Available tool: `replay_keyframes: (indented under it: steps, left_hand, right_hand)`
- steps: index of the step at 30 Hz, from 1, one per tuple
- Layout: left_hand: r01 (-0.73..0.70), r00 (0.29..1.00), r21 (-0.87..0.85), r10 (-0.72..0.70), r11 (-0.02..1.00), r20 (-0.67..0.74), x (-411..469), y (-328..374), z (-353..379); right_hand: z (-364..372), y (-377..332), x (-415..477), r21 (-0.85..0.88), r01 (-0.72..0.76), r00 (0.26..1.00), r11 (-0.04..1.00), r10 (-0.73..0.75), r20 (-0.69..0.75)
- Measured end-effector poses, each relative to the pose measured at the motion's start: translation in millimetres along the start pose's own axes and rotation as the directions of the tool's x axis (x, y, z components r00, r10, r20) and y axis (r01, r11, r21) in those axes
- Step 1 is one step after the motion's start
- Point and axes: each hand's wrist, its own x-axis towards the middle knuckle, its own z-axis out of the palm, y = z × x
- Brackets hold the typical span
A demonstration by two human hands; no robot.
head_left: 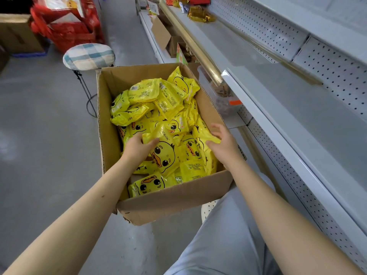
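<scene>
My left grip point(137, 147) is down inside the box point(168, 197), with thumb and fingers curled round the top left corner of 1 duck packet point(164, 153). That packet lies face up on the heap point(158, 96) of like yellow packets, in the near half of the box and tilted a little, its duck face toward me. My right grip point(222, 143) hangs over the right side of the heap, just beside the box's right wall. Its fingers are spread and only loosely bent, and it holds nothing. I cannot tell whether its fingertips touch the packet below them. The 2 grips sit either side of the held packet, the left on it and the right apart from it.

The box stands on the grey floor point(39, 135), close against a white shelf point(297, 108) on my right. A stool point(89, 56) with a checked cushion stands just behind the box's far left corner. Gold packets point(200, 14) lie far along the shelf. Red cartons point(69, 30) are stacked well behind the stool.
</scene>
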Motion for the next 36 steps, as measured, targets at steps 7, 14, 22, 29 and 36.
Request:
replay_keyframes:
  steps: [7, 14, 22, 29, 36]
  left_hand:
    - [0.160, 0.987, -0.174, -0.160, 0.972, 0.016, 6, -7, -3]
    - [0.285, 0.958, -0.111, -0.279, 0.952, 0.068, 10, -13, -3]
    - [0.130, 0.963, 0.228, -0.177, 0.965, 0.204, 8, -22, 6]
    - [0.101, 0.968, 0.289, -0.162, 0.952, 0.193, 11, -26, 4]
    - [-0.095, 0.966, 0.440, -0.023, 0.893, 0.256, 6, -24, 7]
  right_hand:
    - [-5, -6, -1, 0.340, 0.070, 0.978, 0.938, 0.003, -0.209]
    - [-1, -3, -1, 0.001, 0.013, 0.999, 1.000, -0.013, 0.039]
    - [1, -2, -5, -0.043, 0.055, 0.996, 0.998, -0.058, -0.061]
    - [7, 2, -1, -0.231, 0.026, 0.999, 0.973, -0.032, -0.024]
    - [8, -1, -3, -0.258, -0.091, 0.974, 0.962, 0.140, 0.180]
